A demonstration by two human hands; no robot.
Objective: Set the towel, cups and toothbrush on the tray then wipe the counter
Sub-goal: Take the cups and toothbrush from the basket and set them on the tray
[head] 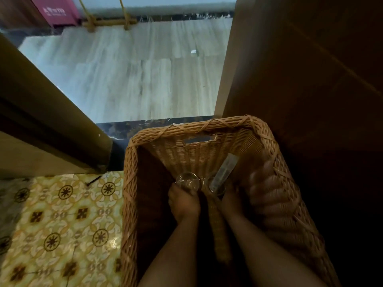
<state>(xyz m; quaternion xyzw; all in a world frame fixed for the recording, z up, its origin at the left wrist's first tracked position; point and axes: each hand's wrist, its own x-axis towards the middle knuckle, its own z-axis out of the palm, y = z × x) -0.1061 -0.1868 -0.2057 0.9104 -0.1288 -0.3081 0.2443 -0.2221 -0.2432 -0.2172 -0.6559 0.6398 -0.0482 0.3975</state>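
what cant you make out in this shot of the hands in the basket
Head view only:
- Basket floor: dark, covered by both arms.
- Right hand grip on the glass cup: shadowed, unclear.
- Wrapped item in that cup: blurred; toothbrush unconfirmed.
- Towel, tray, counter: none identifiable.
- Left hand fingers: hidden behind its cup.

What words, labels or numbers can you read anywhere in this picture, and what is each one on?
Red box, top left: white lettering, too blurred to read.
Wrapped toothbrush standing in the glass cup held by the right hand: no print that I can make out.
Glass cup in the left hand, wicker basket: no text.
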